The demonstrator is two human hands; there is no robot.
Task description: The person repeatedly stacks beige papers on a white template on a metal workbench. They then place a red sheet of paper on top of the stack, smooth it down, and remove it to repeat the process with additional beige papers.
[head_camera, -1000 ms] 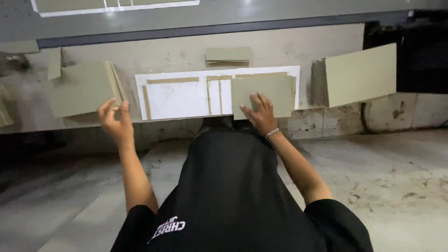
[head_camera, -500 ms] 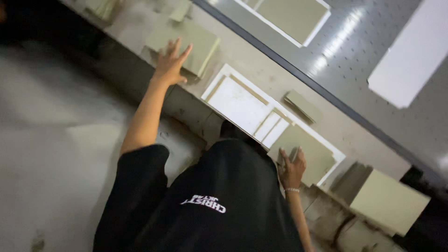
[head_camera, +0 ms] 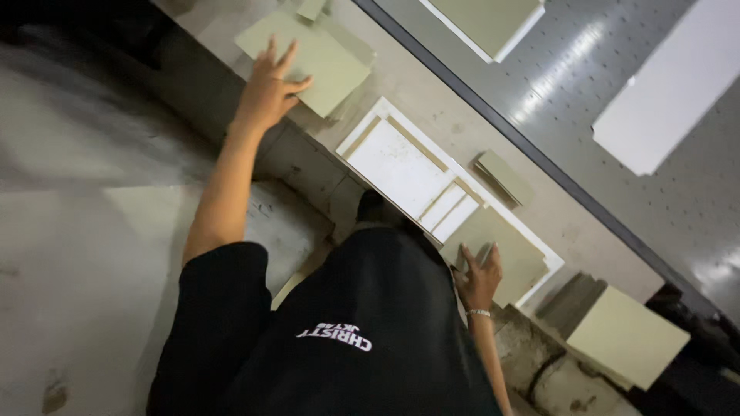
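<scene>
Head view, tilted: left hand (head_camera: pixel 270 91) lies flat, fingers spread, on a stack of pale olive-green rectangular card sheets (head_camera: pixel 312 52) at the far left of a dusty concrete ledge (head_camera: pixel 432 100); it presses down and grips nothing. Right hand (head_camera: pixel 478 279), a thin bracelet at its wrist, rests with open fingers on another olive-green card sheet (head_camera: pixel 501 250) near the body, which overlaps the right end of a white rectangular board with tan strips (head_camera: pixel 401 166). These sheets look thin, light, stiff and matte, likely to slide over one another, so I judge an edge or corner pinch the surest hold, with flat pressure enough to shift them. Beyond the white board lies a small folded olive card piece (head_camera: pixel 502 177). Farther right, a larger pale card panel (head_camera: pixel 626 337) leans off the ledge. Behind runs a grey perforated metal table (head_camera: pixel 617 69) carrying a long white sheet (head_camera: pixel 671 85) and another green sheet on white backing (head_camera: pixel 486 19).
</scene>
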